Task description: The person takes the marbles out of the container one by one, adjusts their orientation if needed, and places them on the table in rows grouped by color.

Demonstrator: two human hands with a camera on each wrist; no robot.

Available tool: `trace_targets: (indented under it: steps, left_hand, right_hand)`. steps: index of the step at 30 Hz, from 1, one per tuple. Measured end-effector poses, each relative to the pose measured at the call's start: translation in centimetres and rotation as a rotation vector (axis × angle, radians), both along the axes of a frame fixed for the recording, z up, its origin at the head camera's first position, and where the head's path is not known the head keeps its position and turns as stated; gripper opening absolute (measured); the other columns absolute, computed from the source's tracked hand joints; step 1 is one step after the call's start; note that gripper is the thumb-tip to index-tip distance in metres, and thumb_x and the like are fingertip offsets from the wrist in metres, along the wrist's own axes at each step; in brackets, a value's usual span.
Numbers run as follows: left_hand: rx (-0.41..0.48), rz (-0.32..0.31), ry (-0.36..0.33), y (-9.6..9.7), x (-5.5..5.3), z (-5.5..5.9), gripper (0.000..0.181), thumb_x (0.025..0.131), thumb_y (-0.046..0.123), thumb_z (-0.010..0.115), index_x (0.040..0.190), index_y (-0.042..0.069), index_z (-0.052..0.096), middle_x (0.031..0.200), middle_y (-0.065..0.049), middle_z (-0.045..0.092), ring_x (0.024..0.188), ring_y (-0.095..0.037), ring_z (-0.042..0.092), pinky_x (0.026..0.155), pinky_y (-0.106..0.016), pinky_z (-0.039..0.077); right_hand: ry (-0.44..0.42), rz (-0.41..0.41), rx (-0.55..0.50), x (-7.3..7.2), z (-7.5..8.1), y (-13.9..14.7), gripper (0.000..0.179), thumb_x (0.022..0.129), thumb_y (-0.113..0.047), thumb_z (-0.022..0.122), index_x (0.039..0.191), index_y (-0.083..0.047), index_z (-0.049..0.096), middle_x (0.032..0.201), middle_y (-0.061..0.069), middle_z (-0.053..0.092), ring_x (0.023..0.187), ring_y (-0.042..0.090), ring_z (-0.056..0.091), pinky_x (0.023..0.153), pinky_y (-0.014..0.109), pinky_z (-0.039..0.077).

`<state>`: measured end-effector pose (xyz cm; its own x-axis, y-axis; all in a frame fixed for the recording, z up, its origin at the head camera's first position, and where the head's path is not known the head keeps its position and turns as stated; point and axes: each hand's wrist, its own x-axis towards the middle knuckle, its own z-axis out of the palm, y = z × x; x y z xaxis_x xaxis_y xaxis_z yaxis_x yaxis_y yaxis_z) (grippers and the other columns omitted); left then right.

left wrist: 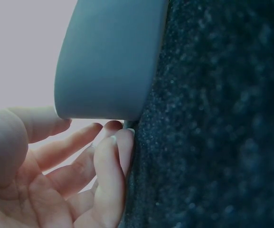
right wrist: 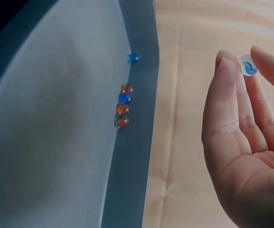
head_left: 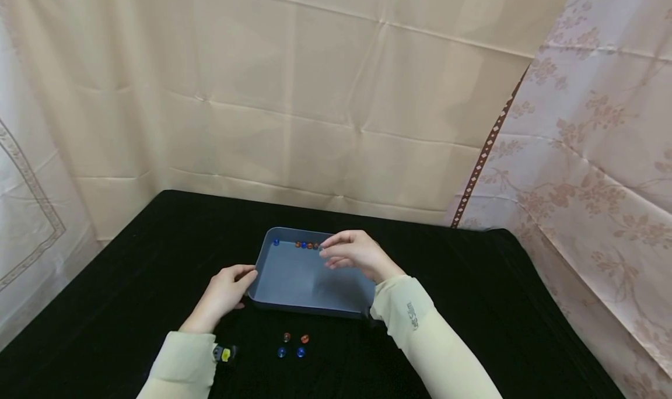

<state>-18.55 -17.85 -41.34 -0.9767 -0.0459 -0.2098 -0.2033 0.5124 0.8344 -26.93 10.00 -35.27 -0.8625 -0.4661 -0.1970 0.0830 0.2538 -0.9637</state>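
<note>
A clear marble with a blue swirl [right wrist: 249, 65] is pinched between thumb and fingertips of my right hand [head_left: 359, 252], above the far side of the grey-blue tray [head_left: 289, 276]. Along the tray's far wall, a short row of orange marbles [right wrist: 122, 109] and a blue marble [right wrist: 124, 98] lies close together. Another blue marble [head_left: 276, 242] sits apart, near the far left corner. My left hand [head_left: 223, 291] holds the tray's left end, thumb at the rim. In the left wrist view its curled fingers [left wrist: 109, 175] meet the tray's end wall low down, close to the cloth.
In front of the tray, two orange-tinted marbles [head_left: 305, 339] and two blue marbles [head_left: 301, 352] lie on the black cloth [head_left: 446, 340] covering the table. A cream curtain [head_left: 315, 95] hangs behind the table, with a floral curtain [head_left: 593, 154] at the right.
</note>
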Motion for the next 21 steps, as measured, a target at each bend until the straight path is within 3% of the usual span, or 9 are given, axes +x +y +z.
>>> trace_targets:
  steps: [9,21]
  left_hand:
    - [0.005,-0.007,0.007,-0.1,0.0,-0.1,0.045,0.104,0.026,0.047,0.137,-0.004,0.051,0.120,-0.023,0.063,0.097,-0.026,0.066,0.072,-0.037,0.061]
    - [0.033,-0.002,0.005,-0.1,0.1,-0.1,0.044,0.104,0.026,0.046,0.137,-0.004,0.051,0.117,-0.020,0.065,0.096,-0.024,0.066,0.074,-0.038,0.061]
  right_hand:
    - [0.004,0.047,-0.080,1.4,0.6,-0.1,0.032,0.088,-0.012,0.072,0.115,0.005,0.066,0.096,0.004,0.073,0.080,0.018,0.071,0.082,0.036,0.061]
    - [-0.003,0.108,-0.192,3.0,0.7,0.4,0.012,0.089,-0.008,0.070,0.100,-0.012,0.071,0.093,0.000,0.074,0.080,0.016,0.071,0.080,0.034,0.061]
